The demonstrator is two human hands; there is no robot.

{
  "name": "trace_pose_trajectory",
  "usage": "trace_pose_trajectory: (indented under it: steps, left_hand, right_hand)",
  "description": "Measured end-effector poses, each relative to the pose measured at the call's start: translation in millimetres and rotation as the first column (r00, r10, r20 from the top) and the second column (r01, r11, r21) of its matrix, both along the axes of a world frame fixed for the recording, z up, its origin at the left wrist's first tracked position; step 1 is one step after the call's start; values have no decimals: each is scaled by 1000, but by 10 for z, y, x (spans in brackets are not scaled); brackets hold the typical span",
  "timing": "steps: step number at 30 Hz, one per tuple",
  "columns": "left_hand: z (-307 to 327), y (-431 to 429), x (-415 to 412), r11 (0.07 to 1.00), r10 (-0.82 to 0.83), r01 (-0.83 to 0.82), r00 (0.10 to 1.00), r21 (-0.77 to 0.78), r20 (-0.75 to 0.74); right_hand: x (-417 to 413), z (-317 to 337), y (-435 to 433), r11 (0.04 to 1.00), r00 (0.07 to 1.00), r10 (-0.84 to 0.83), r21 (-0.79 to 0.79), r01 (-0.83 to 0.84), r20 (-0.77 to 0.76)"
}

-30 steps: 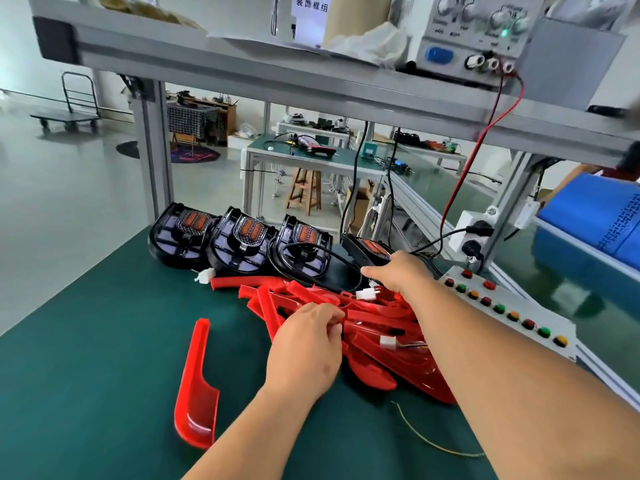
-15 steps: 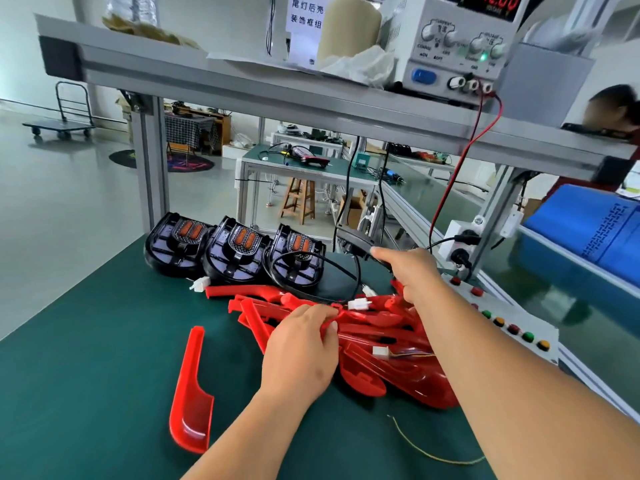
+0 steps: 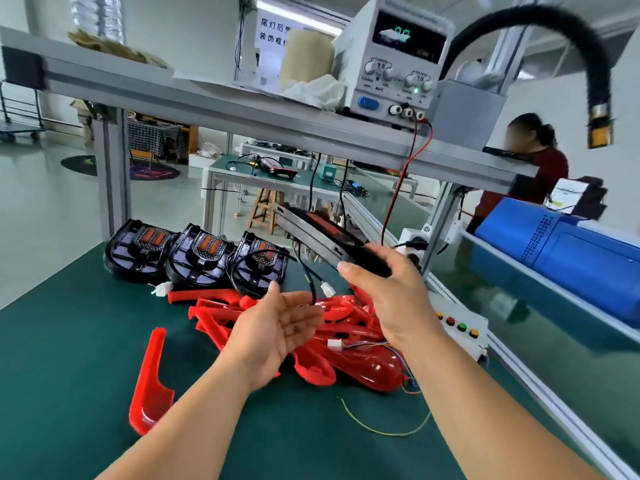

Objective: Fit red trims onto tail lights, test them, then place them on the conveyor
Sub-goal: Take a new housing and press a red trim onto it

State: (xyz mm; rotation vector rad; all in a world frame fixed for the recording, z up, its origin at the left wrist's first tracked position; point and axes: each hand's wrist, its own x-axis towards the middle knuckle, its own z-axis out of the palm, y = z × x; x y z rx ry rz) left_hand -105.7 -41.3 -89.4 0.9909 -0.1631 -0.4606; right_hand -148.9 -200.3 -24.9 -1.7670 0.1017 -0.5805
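A tail light [image 3: 322, 225] is gripped in the right hand [image 3: 391, 285] above the red trims [image 3: 214, 308] piled on the worktop [image 3: 69, 358]. The left hand [image 3: 277, 330] is spread, palm up, and probably best brought underneath as support.

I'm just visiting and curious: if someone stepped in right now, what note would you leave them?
Right hand grips a tail light held above the mat; its cable dangles over the open left hand.
Three more tail lights stand in a row behind; red trims lie piled, one trim apart at left.
Done: light picked up.
Left: fit trim, test, place on conveyor.
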Motion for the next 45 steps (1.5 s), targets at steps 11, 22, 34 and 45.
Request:
trace_pose_trajectory:
  steps: [11, 22, 34, 45]
  left_hand:
    - [207, 459, -107, 934, -336, 351, 927, 71, -166]
    - [-178, 595, -600, 870, -18, -16, 998, 493, 65]
    - [-223, 595, -343, 613, 97, -366, 915, 701, 392]
    - [-391, 574, -244, 725, 238, -435, 886, 534, 399]
  right_hand:
    - [-1248, -713, -101, 878, 983, 181, -446, -175, -31]
    - [-1266, -971, -135, 714, 915, 266, -576, -399, -304]
    - [-608, -770, -555, 535, 887, -245, -818, -214, -392]
    - [-696, -931, -625, 570, 962, -273, -804, 171, 10]
